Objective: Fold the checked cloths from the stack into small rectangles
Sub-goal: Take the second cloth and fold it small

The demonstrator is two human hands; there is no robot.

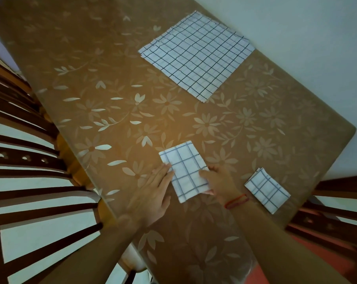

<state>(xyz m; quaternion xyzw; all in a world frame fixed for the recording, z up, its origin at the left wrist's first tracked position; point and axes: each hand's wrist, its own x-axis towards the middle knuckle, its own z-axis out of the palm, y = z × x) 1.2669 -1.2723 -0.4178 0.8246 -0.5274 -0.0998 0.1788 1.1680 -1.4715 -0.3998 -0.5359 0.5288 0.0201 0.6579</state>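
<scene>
Centrally in the head view, a partly folded cloth (185, 171) lies flat on the desk (112, 99), which wears a brown cover printed with pale flowers. This cloth is a white rectangle with dark checks, turned at a slant, and both of the person's 2 hands meet it.

The left hand (153, 193) lies palm down just left of the partly folded cloth. Its fingers (163, 171) are straight and close together, and the tips touch the cloth's left edge. The right hand (218, 181) is at the cloth's right edge. Its thumb lies on top of the fabric and a curled finger shows at the lower corner, so it pinches that edge. A red band (236, 201) circles the right wrist.

Far beyond the partly folded cloth and a little to its right, the stack of checked cloths (196, 56) lies open and flat, its layers slightly fanned at the edges. Right of the partly folded cloth, past the right hand and apart from it, sits a small folded rectangle (267, 191) of the same fabric, near the desk's corner, with a second layer edge peeping out at its far side.

Dark wooden chairs (19, 160) stand left of the desk.
</scene>
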